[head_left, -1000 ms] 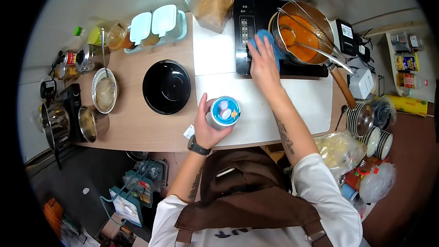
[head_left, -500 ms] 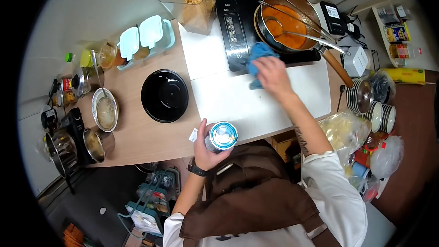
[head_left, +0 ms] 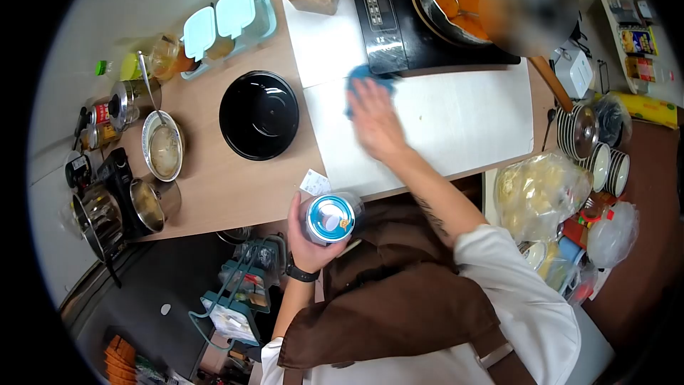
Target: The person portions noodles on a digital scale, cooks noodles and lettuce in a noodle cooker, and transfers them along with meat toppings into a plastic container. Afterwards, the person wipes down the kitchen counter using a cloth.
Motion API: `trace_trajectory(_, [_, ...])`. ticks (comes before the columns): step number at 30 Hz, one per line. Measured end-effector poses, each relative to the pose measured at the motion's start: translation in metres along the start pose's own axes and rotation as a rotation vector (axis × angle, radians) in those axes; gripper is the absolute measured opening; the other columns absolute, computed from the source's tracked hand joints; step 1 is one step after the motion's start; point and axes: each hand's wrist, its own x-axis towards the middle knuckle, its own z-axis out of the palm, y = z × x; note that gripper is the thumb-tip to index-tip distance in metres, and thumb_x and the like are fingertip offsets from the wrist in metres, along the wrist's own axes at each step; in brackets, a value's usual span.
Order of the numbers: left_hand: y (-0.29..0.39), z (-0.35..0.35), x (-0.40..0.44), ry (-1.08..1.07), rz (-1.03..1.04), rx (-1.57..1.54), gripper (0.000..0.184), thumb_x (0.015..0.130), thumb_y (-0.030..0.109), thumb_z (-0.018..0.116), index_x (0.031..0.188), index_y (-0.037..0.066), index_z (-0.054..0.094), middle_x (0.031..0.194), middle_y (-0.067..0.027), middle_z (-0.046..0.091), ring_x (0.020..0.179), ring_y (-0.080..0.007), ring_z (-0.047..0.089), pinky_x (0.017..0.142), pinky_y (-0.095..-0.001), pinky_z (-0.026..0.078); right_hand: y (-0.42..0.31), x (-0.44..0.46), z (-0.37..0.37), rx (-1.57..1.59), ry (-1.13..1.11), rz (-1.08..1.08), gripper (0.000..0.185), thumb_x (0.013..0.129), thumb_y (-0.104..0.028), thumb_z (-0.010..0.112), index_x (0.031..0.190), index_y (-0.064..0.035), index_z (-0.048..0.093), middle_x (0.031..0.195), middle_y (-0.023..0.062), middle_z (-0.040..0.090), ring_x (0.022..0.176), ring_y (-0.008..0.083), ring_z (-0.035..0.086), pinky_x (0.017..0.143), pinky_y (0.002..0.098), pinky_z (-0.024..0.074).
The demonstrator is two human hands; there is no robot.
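My left hand (head_left: 308,237) is wrapped around a can (head_left: 331,218) with a blue and white top, held upright just off the table's front edge. My right hand (head_left: 379,125) presses a blue cloth (head_left: 359,87) onto the white board (head_left: 456,110), its fingers stretched over the cloth. The cloth lies by the front left corner of the black induction cooker (head_left: 385,21). On the cooker stands a pan (head_left: 436,17) of orange sauce with a ladle in it; a blurred patch hides its right part. A black bowl (head_left: 258,115) sits left of the board.
A small printed paper slip (head_left: 315,182) lies near the front edge. Mint-lidded containers (head_left: 236,13) and a patterned bowl with a spoon (head_left: 162,150) stand at the left. The pan's wooden handle (head_left: 551,83) juts over the right side, near stacked plates (head_left: 577,132).
My right hand has slid the cloth left along the cooker's front edge. My left hand still holds the can, a little lower left in view. The camera view has shifted, with the cooker appearing higher.
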Motion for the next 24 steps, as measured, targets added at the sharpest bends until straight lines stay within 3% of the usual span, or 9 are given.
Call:
trace_trajectory(4, [0.008, 0.004, -0.009, -0.008, -0.013, -0.035, 0.116, 0.061, 0.013, 0.089, 0.153, -0.001, 0.019, 0.124, -0.0144, 0.053, 0.113, -0.0241, 0.057, 0.101, -0.0365, 0.046, -0.035, -0.012, 0.012, 0.043, -0.095, -0.221, 0.047, 0.086, -0.007, 0.054, 0.132, -0.0012, 0.057, 0.145, 0.0162, 0.05, 0.139, 0.0353, 0.04, 0.118, 0.0498, 0.0279])
trace_trajectory(7, [0.006, 0.006, -0.004, -0.016, 0.044, -0.013, 0.113, 0.061, 0.012, 0.089, 0.151, -0.003, 0.021, 0.123, -0.0181, 0.058, 0.112, -0.0262, 0.06, 0.099, -0.0386, 0.048, 0.015, -0.074, -0.012, 0.09, -0.149, -0.338, 0.047, 0.084, -0.01, 0.055, 0.129, 0.0018, 0.057, 0.139, 0.0165, 0.054, 0.135, 0.0343, 0.045, 0.116, 0.0497, 0.0319])
trace_trajectory(10, [0.01, 0.006, 0.0, -0.047, 0.064, -0.024, 0.112, 0.062, 0.012, 0.088, 0.151, -0.003, 0.022, 0.124, -0.018, 0.058, 0.112, -0.0262, 0.06, 0.1, -0.0386, 0.047, 0.139, -0.115, -0.08, -0.16, 0.059, 0.073, 0.042, 0.087, 0.0, 0.049, 0.128, 0.0034, 0.057, 0.136, 0.0215, 0.053, 0.135, 0.0378, 0.042, 0.117, 0.0491, 0.0307])
trace_trajectory(13, [0.003, 0.004, 0.002, -0.06, 0.089, 0.012, 0.112, 0.062, 0.012, 0.088, 0.151, -0.003, 0.022, 0.125, -0.0179, 0.057, 0.113, -0.0261, 0.06, 0.1, -0.0383, 0.047, 0.243, -0.135, -0.131, -0.447, 0.257, 0.486, 0.041, 0.092, -0.008, 0.048, 0.13, 0.0059, 0.054, 0.132, 0.0272, 0.053, 0.128, 0.044, 0.045, 0.114, 0.0508, 0.0309])
trace_trajectory(15, [-0.003, 0.005, 0.006, -0.045, 0.077, -0.004, 0.112, 0.062, 0.011, 0.088, 0.151, -0.003, 0.021, 0.125, -0.0179, 0.056, 0.114, -0.0262, 0.059, 0.1, -0.0382, 0.047, 0.234, -0.113, -0.109, -0.307, 0.261, 0.467, 0.041, 0.092, -0.007, 0.047, 0.13, 0.0071, 0.054, 0.132, 0.0279, 0.054, 0.129, 0.0431, 0.045, 0.114, 0.0514, 0.0318])
trace_trajectory(19, [0.001, 0.006, 0.015, -0.028, 0.069, 0.012, 0.112, 0.062, 0.009, 0.087, 0.152, -0.001, 0.021, 0.126, -0.0162, 0.053, 0.115, -0.0261, 0.057, 0.102, -0.038, 0.046, 0.088, -0.052, -0.02, -0.195, 0.21, 0.045, 0.047, 0.085, -0.004, 0.051, 0.13, 0.0077, 0.052, 0.135, 0.0257, 0.053, 0.133, 0.0414, 0.043, 0.115, 0.0498, 0.0317])
trace_trajectory(21, [0.0, 0.011, 0.023, -0.018, 0.071, -0.033, 0.113, 0.062, 0.008, 0.086, 0.153, 0.001, 0.02, 0.127, -0.0146, 0.05, 0.116, -0.0251, 0.055, 0.103, -0.0379, 0.045, 0.014, -0.039, -0.039, -0.075, -0.101, -0.184, 0.036, 0.086, -0.004, 0.052, 0.12, 0.0032, 0.062, 0.137, 0.0206, 0.055, 0.136, 0.0381, 0.042, 0.114, 0.0476, 0.035])
trace_trajectory(22, [0.003, 0.015, 0.03, -0.023, 0.094, -0.013, 0.113, 0.062, 0.007, 0.086, 0.153, 0.001, 0.02, 0.128, -0.0143, 0.049, 0.117, -0.025, 0.055, 0.104, -0.0379, 0.044, 0.013, -0.053, -0.034, 0.076, -0.075, -0.291, 0.035, 0.087, -0.005, 0.052, 0.119, -0.0011, 0.064, 0.139, 0.0163, 0.055, 0.137, 0.0348, 0.043, 0.114, 0.0462, 0.0353])
trace_trajectory(24, [0.002, 0.021, 0.047, -0.036, 0.156, 0.03, 0.113, 0.062, 0.007, 0.086, 0.154, 0.002, 0.02, 0.132, -0.0139, 0.045, 0.12, -0.0245, 0.052, 0.106, -0.0379, 0.043, 0.058, -0.072, -0.053, 0.016, -0.074, -0.202, 0.036, 0.087, -0.005, 0.053, 0.121, -0.0029, 0.064, 0.141, 0.0144, 0.055, 0.138, 0.0335, 0.043, 0.115, 0.0452, 0.0342])
